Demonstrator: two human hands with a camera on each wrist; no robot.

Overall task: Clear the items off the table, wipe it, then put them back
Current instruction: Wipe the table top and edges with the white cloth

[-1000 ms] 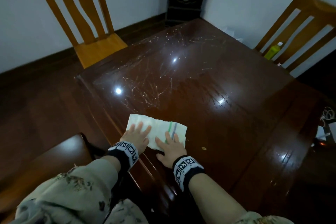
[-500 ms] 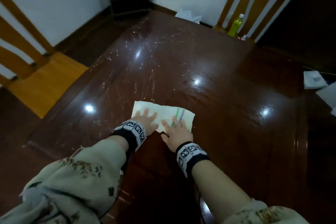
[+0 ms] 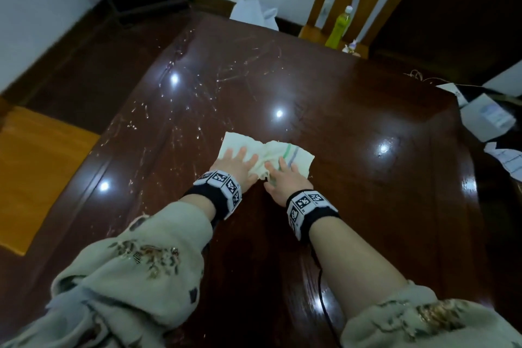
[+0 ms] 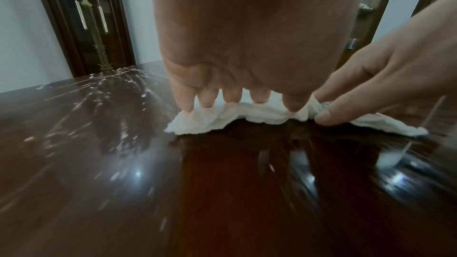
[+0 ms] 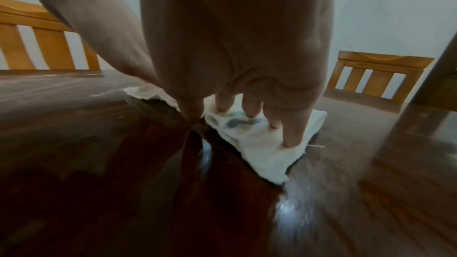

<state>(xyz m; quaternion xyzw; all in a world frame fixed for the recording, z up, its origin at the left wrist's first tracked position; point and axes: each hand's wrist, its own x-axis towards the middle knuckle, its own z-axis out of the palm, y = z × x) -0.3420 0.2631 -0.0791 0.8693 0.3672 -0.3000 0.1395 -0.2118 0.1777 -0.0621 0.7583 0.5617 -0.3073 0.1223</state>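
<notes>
Head view: both my grips, left hand point(image 3: 236, 164) and right hand point(image 3: 286, 182), fingers flat, press cloth point(image 3: 293, 157) mid-surface point(image 3: 367, 206); bunched middle may skip streaks.

You see: one table point(image 3: 353, 206), one cloth point(image 3: 282, 154), two hands point(image 3: 236, 168), two chairs point(image 5: 373, 77), one bottle point(image 3: 340, 27), one clock point(image 4: 91, 20).

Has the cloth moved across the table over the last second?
Yes. The cloth has slid away from the near edge of the table toward its middle, under the left hand and right hand, and now bunches between them.
</notes>
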